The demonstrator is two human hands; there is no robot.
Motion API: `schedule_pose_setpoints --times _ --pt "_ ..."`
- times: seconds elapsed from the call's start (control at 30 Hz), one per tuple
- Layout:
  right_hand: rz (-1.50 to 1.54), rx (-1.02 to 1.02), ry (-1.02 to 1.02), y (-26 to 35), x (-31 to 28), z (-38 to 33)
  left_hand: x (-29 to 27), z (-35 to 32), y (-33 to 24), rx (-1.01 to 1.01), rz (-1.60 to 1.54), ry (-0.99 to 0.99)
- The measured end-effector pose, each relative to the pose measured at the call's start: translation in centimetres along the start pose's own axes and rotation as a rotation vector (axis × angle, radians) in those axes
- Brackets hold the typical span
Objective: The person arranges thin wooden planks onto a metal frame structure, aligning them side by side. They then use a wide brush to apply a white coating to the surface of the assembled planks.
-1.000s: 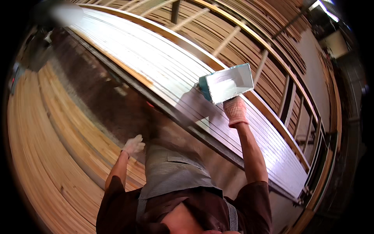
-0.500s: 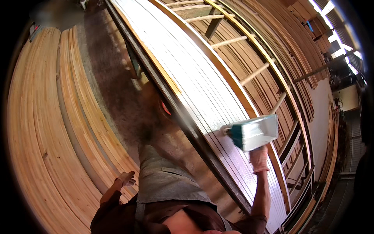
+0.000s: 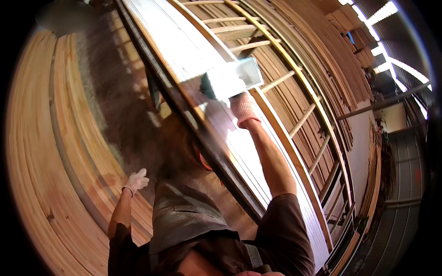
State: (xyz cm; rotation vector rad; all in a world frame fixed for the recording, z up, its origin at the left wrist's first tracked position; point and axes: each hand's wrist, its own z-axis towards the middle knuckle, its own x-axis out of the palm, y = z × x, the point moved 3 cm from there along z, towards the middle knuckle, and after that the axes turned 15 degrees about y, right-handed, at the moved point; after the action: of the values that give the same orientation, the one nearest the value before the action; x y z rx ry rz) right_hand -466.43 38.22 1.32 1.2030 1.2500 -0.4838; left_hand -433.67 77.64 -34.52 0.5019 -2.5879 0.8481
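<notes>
My right hand (image 3: 244,109), in a pale pinkish knit glove, grips a box-shaped container (image 3: 251,73), whitish inside with a teal end. Motion blur hides how the fingers wrap it. The container is tilted over a row of long white-coated boards (image 3: 172,43), and its shadow falls on them. Whether it touches the boards I cannot tell. My left hand (image 3: 136,181), also gloved, hangs at the left with its fingers apart and nothing in them. Below it in the picture are long bare wooden boards (image 3: 34,152).
A dark metal rail (image 3: 202,133) edges the near side of the white boards. Beyond them runs a rack with round wooden rungs (image 3: 301,120) and a yellowish rail (image 3: 258,25). Stacked brown planks (image 3: 317,60) fill the far right. Dark floor (image 3: 108,73) lies between the two rows of boards.
My right hand has carried the container away from me and to the left along the white boards, the arm stretching out. My left hand has risen and moved slightly left.
</notes>
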Motion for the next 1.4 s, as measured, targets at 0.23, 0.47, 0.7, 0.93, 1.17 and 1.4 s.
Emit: schedule_pose_setpoints --times 0.23,0.47,0.7,0.93,1.17,1.4 --pt "-0.181 0.294 0.244 -3.4 -0.6 -7.2 4.8 -2.6 -9.5 0.034 -0.054 -0.032" --pt "-0.926 0.479 0.085 -20.7 -2.7 -34.5 1.7 -7.0 -0.2 -0.359 0.2 -0.118" --pt "-0.725 0.565 0.123 -23.9 -1.8 -31.9 -4.6 -3.7 -0.5 -0.358 -0.061 0.023" --pt "-1.19 0.3 0.427 -13.5 -0.2 -1.8 -4.2 1.7 -15.1 -0.107 0.125 -0.15" --pt "-1.096 0.119 0.274 -7.7 -1.6 5.0 -8.8 1.7 -22.1 -0.009 -0.102 0.107" --pt "-0.999 0.455 0.39 -14.2 -2.3 -19.6 -10.1 -2.5 -10.8 -0.078 -0.08 -0.012"
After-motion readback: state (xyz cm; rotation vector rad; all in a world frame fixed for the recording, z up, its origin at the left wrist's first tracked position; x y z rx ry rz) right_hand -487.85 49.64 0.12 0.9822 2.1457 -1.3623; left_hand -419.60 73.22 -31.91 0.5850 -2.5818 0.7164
